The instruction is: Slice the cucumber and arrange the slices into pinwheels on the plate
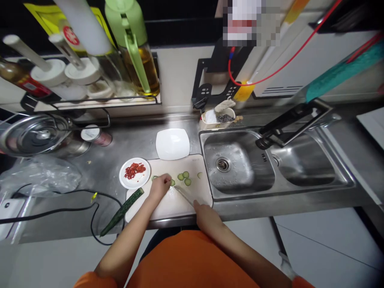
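My left hand (162,186) is closed over a piece of cucumber (173,183) on the white cutting board (192,200); most of that piece is hidden under the fingers. In my right hand (207,216) is the handle of a knife (184,195), its blade slanting over the board with the tip close to the piece. Several round cucumber slices (186,175) lie right of my left hand, and a thin offcut (199,175) sits farther right. A long dark green cucumber (122,212) rests across the board's left edge.
Chopped red pieces fill a small white plate (122,179) touching the board's upper left. Behind the board stands a white square dish (172,144). A double steel sink (240,192) with a black faucet (279,128) is right. Black cable (75,209) and a plastic bag (39,174) lie left.
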`<state>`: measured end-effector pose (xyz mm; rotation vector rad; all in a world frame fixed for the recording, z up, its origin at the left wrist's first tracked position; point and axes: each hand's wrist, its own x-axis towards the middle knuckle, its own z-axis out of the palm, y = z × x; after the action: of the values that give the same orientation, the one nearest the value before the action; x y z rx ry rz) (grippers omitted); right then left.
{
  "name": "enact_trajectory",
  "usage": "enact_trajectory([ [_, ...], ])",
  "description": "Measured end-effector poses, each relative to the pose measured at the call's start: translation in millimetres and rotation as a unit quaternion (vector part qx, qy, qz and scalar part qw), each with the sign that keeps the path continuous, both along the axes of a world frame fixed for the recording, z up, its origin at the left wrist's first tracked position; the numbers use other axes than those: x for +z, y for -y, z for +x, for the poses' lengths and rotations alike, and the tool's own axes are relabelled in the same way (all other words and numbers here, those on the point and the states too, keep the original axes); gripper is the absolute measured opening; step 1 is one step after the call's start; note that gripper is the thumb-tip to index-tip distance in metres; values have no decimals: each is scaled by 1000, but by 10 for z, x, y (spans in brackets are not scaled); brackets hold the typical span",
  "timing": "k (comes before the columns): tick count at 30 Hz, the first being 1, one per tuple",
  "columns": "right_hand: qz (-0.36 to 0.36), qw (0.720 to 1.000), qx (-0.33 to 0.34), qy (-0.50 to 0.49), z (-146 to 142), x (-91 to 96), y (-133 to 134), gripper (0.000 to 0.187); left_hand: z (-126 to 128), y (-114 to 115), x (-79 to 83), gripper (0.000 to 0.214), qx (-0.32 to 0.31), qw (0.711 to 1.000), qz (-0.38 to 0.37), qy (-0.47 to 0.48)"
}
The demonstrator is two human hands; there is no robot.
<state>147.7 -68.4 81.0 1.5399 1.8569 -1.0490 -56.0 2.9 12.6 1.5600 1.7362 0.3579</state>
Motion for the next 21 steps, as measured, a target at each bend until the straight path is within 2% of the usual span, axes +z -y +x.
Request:
enact_trajectory([
  [3, 4, 1000, 2, -7, 34, -17, 1, 44, -14, 110, -70, 10, -15, 998, 61, -25],
  [7, 7, 1000, -7, -4, 28, 17, -27, 43, -6, 273, -201, 18, -3, 992, 122, -40],
  [12, 22, 1000, 5, 1, -72, 47, -78, 44, 10, 378, -301, 21, 27, 990, 138, -26],
  [21, 30, 1000, 8, 2, -210, 23, -128, 42, 41, 371, -294, 19, 51, 992, 109, -26],
])
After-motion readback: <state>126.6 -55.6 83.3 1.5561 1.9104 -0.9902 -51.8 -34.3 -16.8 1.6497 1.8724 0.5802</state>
